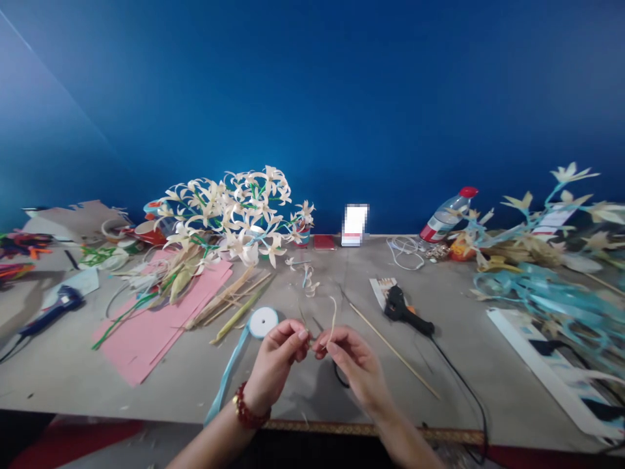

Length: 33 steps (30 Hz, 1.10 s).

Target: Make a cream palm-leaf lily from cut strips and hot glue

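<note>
My left hand (282, 355) and my right hand (355, 365) nearly meet above the front middle of the table, fingertips pinched together. A thin pale strip (334, 314) rises in a curve from my right fingertips. What my left fingertips pinch is too small to make out. Behind the hands lies a dark, thin tool, mostly hidden, with a black loop (341, 376) showing below the fingers. A roll of light blue ribbon (263, 322) lies beside my left hand, its tail running toward the front edge. Right of my right hand rests a long thin stick (390, 342).
Pink paper sheets (146, 339), dried husk strips (234, 306) and white artificial flowers (244, 208) fill the left. A blue glue gun (53, 309) lies further left. On the right are a black glue gun (407, 312), a bottle (446, 218), a power strip (541, 371) and blue ribbons (541, 293).
</note>
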Each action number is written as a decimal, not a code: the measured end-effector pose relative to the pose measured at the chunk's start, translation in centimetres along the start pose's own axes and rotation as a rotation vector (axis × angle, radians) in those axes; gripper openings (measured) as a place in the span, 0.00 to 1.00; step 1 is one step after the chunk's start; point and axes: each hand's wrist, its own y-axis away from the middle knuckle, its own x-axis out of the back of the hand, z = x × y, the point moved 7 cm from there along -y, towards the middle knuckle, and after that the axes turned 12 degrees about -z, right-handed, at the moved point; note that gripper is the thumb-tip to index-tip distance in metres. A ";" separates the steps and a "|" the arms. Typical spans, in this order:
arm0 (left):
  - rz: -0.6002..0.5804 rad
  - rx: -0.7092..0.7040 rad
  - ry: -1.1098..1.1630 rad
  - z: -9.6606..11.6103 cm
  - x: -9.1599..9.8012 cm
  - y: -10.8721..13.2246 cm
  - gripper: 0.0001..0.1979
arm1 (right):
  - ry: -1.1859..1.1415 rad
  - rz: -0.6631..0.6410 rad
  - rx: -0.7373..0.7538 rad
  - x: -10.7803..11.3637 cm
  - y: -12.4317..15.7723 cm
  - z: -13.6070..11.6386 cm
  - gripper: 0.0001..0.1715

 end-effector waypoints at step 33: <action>-0.284 -0.146 -1.077 3.9 -3.4 0.4 0.05 | 0.336 0.033 -0.230 0.7 -1.2 1.1 0.13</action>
